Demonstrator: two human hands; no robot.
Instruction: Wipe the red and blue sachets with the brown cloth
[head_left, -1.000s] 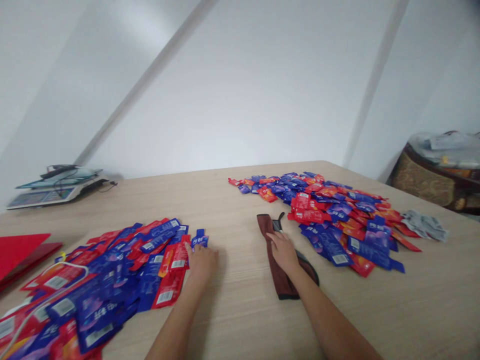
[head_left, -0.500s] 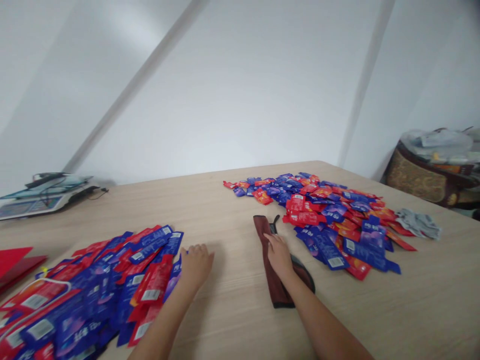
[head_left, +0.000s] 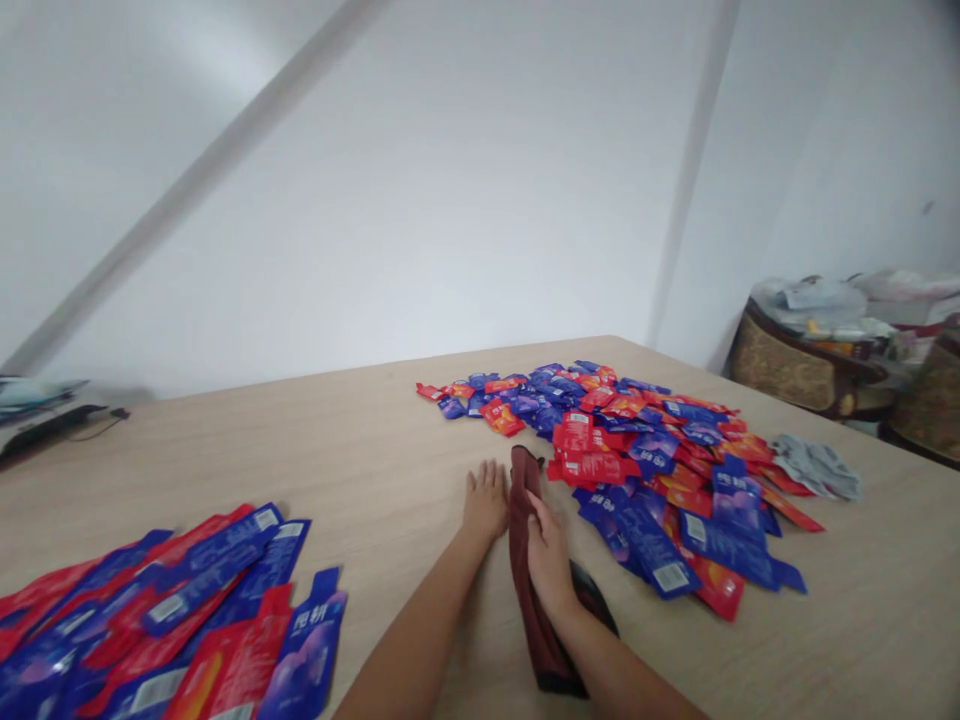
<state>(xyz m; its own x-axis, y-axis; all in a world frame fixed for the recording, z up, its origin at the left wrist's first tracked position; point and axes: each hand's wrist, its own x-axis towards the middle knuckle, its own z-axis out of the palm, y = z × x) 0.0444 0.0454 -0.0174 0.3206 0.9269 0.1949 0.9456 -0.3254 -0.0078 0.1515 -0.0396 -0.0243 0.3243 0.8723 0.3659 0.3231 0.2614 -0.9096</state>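
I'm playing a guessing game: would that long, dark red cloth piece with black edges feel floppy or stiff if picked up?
Probably floppy: the dark red cloth piece curves where the right hand grips it. It's likely light, since it looks like thin fabric. It's probably not slippery, as its surface looks dull.

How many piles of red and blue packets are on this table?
2: the left pile, cut off by the picture's edges, and the right pile, beyond and right of the brown cloth in the right hand. More may lie outside the picture.
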